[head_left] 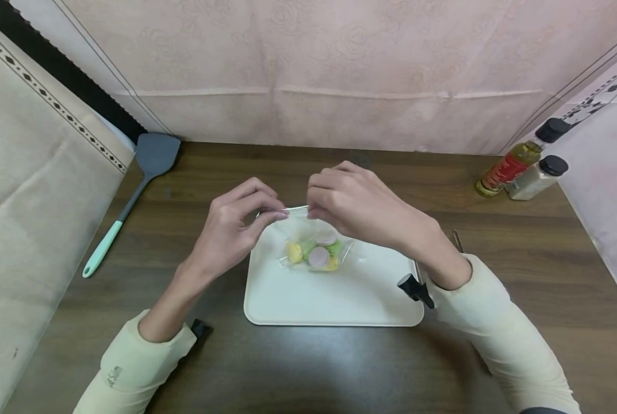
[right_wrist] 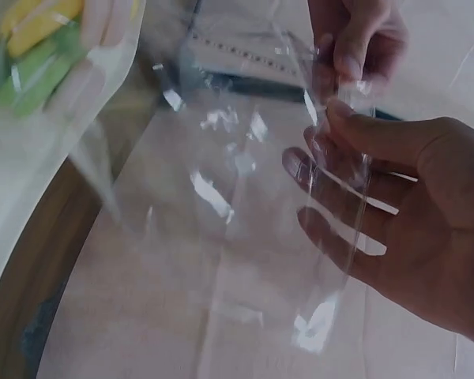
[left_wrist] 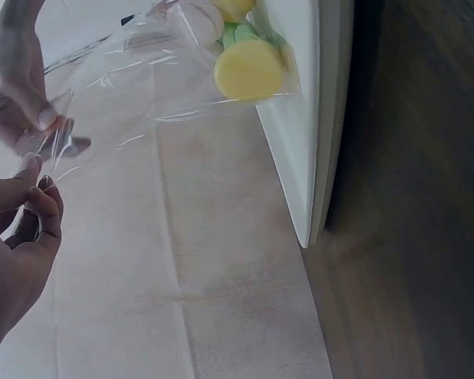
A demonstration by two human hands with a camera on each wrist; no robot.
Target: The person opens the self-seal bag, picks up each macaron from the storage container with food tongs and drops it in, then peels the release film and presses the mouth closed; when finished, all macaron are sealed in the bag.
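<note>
A clear plastic bag [head_left: 315, 253] hangs over a white rectangular tray [head_left: 298, 307], its lower end right at the tray's surface. Inside lie several rounded pieces in yellow, green and pale pink. My left hand [head_left: 236, 221] pinches the bag's top edge between thumb and forefinger. Beside it, my right hand [head_left: 355, 201] holds the same edge a short way to the right. In the right wrist view, the right thumb [right_wrist: 379, 142] lies on the near face of the clear film [right_wrist: 245, 174], with fingers showing through behind it. The yellow piece [left_wrist: 249, 71] shows plainly in the left wrist view.
A grey spatula [head_left: 158, 154] with a mint handle lies at the left of the wooden table [head_left: 210, 379]. An oil bottle [head_left: 507, 168] and a black-capped jar [head_left: 531, 181] stand at the back right. Light patterned cloth [head_left: 339, 75] borders the back and sides.
</note>
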